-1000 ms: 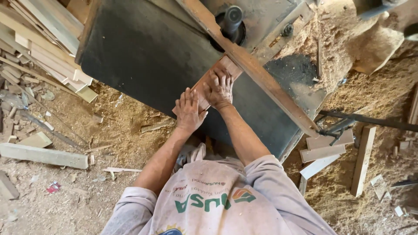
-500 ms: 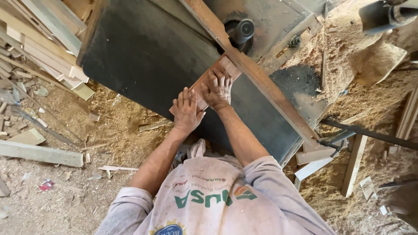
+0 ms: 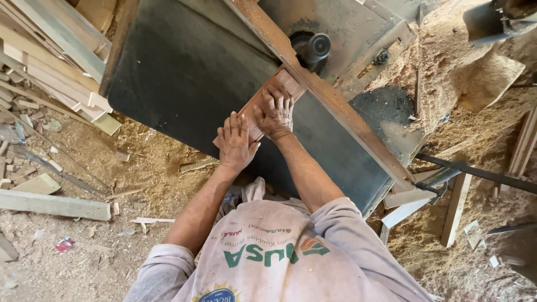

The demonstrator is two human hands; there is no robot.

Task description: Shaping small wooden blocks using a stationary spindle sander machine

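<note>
Compared with the view a moment earlier, both hands have slid the small reddish-brown wooden board (image 3: 263, 103) further up the dark machine table (image 3: 184, 72), so its far end now sits right against the long rusty fence rail (image 3: 335, 106) near the black round knob (image 3: 316, 45); judging by that, the piece is being fed along the rail toward the cutter opening, and the feed looks well under way. The left hand (image 3: 236, 142) lies flat on the near end of the board, fingers straight and close together, palm down. The right hand (image 3: 275, 114) presses just ahead of it, fingers slightly spread and curled over the board's far part, so neither hand pinches anything. The board is thin, rectangular and rough-sawn, lying flat on the table and touching the rail. The table top is smooth dull black metal with worn edges; the rail is flaking orange-brown steel. Fine pale sawdust (image 3: 486, 84) is heaped to the right and scattered across the dirt floor. Pale planed battens (image 3: 50, 72) are stacked at the left, and a squared timber offcut (image 3: 56, 204) lies on the ground near loose chips.
</note>
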